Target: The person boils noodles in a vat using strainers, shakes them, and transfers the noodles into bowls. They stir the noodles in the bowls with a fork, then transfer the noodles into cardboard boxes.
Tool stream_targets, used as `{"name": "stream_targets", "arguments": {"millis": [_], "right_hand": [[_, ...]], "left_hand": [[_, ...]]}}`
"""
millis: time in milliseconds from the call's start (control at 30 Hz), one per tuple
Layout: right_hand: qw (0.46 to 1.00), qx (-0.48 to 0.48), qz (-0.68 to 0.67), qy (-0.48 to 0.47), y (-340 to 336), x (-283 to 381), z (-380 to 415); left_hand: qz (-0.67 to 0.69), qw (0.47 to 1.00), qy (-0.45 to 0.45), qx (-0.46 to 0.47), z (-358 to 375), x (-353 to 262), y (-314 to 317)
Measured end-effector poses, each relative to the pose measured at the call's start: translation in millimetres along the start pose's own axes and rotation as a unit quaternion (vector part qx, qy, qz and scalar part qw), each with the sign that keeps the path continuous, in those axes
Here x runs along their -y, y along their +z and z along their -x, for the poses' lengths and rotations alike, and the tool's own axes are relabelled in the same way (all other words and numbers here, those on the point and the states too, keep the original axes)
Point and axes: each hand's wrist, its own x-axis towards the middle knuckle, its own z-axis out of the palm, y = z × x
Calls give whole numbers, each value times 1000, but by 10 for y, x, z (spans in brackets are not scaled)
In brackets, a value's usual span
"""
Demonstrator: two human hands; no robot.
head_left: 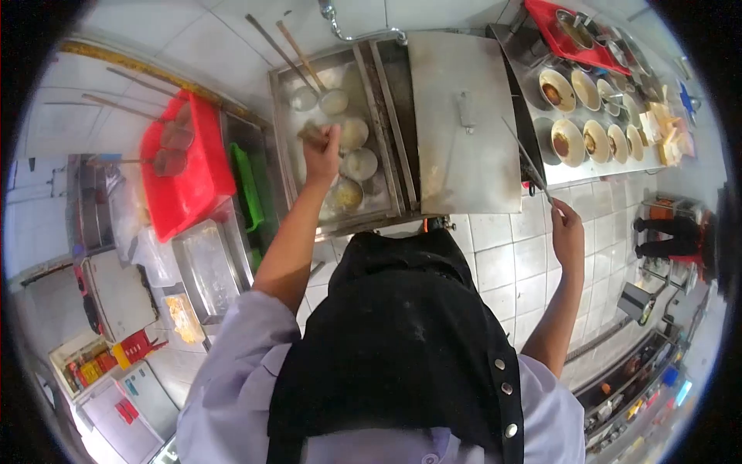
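Note:
My left hand (323,158) is closed over the noodle boiler (290,174), with a blurred grey-brown item (311,134) at its fingers whose kind I cannot make out. Several round strainers sit in the steaming water; one strainer (348,195) close to this hand holds pale noodles. Two strainers at the back have long handles (300,56) leaning on the wall. Out to the right, my right hand (568,220) grips the end of a long thin rod (532,164), which slants past the edge of the flat metal cover (464,155).
On the right, a steel counter (553,172) carries several bowls (568,143) with dark sauce and a red tray (553,19). To the left stand a red basin (185,193) with strainers, a green basket (246,185) and a metal tray (207,267). Another person (680,236) is at far right.

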Motion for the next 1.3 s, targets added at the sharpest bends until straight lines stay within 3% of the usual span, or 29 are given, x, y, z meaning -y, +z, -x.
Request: {"name": "stream_targets", "arguments": {"millis": [67, 233, 300, 400, 467, 567, 667, 733, 767, 867, 900, 967, 1033, 1100, 1133, 1167, 1300], "right_hand": [[999, -37, -10, 11, 6, -79, -31], [999, 23, -13, 21, 0, 123, 3], [992, 63, -81, -71, 101, 163, 16], [978, 169, -6, -120, 254, 646, 143], [964, 169, 25, -203, 579, 844, 206], [933, 175, 203, -239, 924, 1402, 295], [923, 123, 239, -276, 1442, 1611, 324], [896, 144, 264, -326, 1798, 1587, 287], [868, 163, 287, -371, 1864, 1622, 266], [874, 154, 247, -388, 1908, 1703, 206], [871, 156, 249, -394, 1891, 1742, 196], [907, 87, 244, -331, 1821, 1791, 199], [897, 126, 268, -329, 1929, 1689, 215], [885, 160, 291, -326, 1966, 1658, 211], [904, 173, 259, -293, 1960, 1662, 209], [921, 186, 227, -257, 1944, 1681, 201], [935, 179, 229, -203, 1783, 1767, 218]], "left_hand": [[49, 998, 16, -20, 243, -167, -38], [27, 999, 27, 11, 364, -394, -69], [24, 998, 44, 29, 382, -355, -110], [3, 999, 36, 38, 453, -345, -190], [-122, 987, 97, 51, 532, -451, -175], [-135, 987, 80, 35, 723, -679, -55], [-141, 982, 116, 42, 733, -688, -72], [-177, 974, 127, 58, 736, -736, -78], [-117, 983, 139, 33, 761, -694, -18], [-88, 984, 146, 61, 809, -629, -92], [-43, 981, 189, 30, 854, -629, -30], [-55, 977, 194, 62, 849, -613, -90], [-45, 967, 223, 112, 869, -618, -113], [-35, 965, 245, 81, 896, -589, -14], [-20, 962, 267, 60, 902, -575, 6], [-4, 974, 212, 80, 906, -703, -2], [-21, 979, 190, 65, 955, -657, -3]]}}
